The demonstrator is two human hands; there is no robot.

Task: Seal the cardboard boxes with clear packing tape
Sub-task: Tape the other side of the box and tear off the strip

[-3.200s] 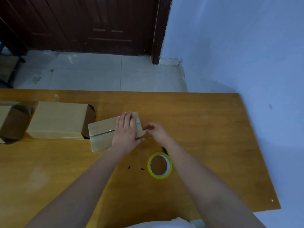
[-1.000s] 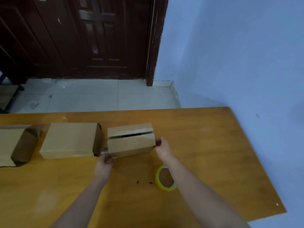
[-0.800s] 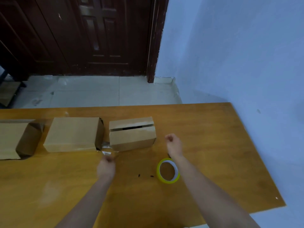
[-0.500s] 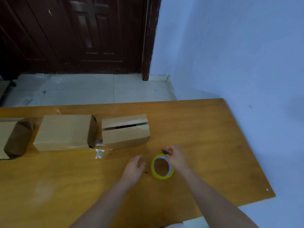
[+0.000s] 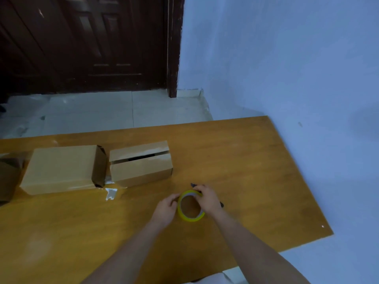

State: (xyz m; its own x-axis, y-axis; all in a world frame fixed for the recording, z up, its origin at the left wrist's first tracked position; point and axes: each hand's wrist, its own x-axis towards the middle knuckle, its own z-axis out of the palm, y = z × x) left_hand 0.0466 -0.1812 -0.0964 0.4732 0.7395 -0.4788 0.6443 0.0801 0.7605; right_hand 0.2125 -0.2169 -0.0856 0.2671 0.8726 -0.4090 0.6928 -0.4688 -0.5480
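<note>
A yellow-rimmed roll of clear tape [image 5: 190, 218] lies flat on the wooden table [image 5: 235, 160]. My right hand [image 5: 207, 199] grips the roll's far right rim, fingers curled over it. My left hand [image 5: 166, 208] touches the roll's left side with its fingertips. A small cardboard box [image 5: 141, 167] stands behind the roll, its top flaps parted by a dark slit. A larger box [image 5: 59, 169] lies to its left, one end flap open. A loose scrap of clear tape [image 5: 110, 192] lies on the table in front of the gap between the two boxes.
A third box [image 5: 8, 177] is cut off at the left edge. A small dark object [image 5: 193, 184] lies just behind my right hand. A blue wall runs along the table's right side, and a dark door stands beyond the tiled floor.
Both hands let go of the small box and came down to the tape roll. The right hand took hold of its rim, then the left reached its side. A tape scrap stayed by the boxes.
</note>
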